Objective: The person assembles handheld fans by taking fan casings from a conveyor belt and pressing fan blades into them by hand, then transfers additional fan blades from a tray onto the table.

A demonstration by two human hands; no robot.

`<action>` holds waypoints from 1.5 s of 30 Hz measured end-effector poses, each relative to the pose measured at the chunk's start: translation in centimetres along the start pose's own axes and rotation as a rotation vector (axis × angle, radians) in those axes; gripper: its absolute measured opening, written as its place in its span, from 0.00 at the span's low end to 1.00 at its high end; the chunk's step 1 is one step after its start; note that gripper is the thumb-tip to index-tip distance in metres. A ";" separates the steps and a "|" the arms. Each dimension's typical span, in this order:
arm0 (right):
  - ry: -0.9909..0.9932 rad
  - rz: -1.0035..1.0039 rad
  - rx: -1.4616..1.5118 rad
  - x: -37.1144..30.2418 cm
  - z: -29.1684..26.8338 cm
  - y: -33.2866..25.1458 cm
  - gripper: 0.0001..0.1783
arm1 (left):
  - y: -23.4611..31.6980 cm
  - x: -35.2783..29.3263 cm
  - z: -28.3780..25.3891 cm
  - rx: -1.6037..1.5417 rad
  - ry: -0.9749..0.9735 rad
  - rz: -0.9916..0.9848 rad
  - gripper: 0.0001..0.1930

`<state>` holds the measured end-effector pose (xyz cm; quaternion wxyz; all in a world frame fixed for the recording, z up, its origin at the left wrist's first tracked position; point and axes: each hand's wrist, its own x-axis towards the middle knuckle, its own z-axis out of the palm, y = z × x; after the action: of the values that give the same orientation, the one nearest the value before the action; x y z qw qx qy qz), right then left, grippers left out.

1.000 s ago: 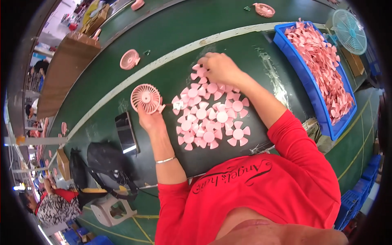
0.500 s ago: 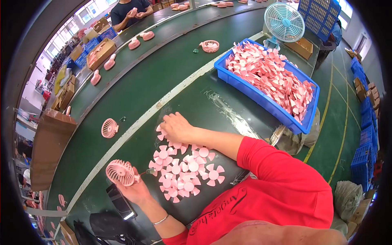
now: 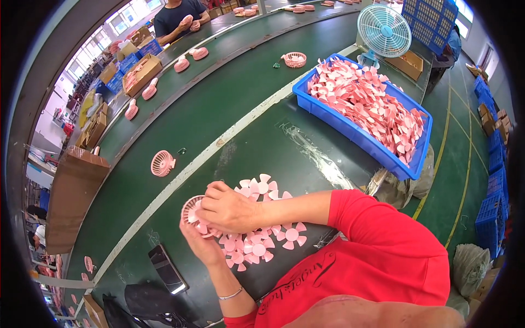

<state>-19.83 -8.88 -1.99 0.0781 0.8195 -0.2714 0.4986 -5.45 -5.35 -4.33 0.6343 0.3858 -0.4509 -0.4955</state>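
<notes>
Tabletop [image 3: 262,147] before wearer: loose fan blades [image 3: 258,249] near its front edge, partly under right forearm. Just left of them — fan housing [image 3: 189,206], between left grip [image 3: 202,246] and right grip [image 3: 232,210]. Farther left, phone [image 3: 167,269]; bag [image 3: 147,300] nearer wearer than phone. Right and farther off, tub [image 3: 350,136] with heaped blades [image 3: 366,104] inside; desk fan [image 3: 384,31] behind it. Beyond long strip [image 3: 219,143] — near housing [image 3: 163,163] at left, far housing [image 3: 296,59] left of tub's far end. Co-worker [image 3: 178,22] across, far side.
</notes>
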 end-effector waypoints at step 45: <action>0.113 0.956 0.086 -5.9 1.8 17.7 0.21 | -3.5 2.6 -4.2 0.188 0.343 -0.087 0.10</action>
<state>-29.80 -22.27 -10.47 -0.1792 0.5772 -0.5920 0.5331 -2.17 -8.48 -8.37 0.6410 0.5412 -0.3633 -0.4053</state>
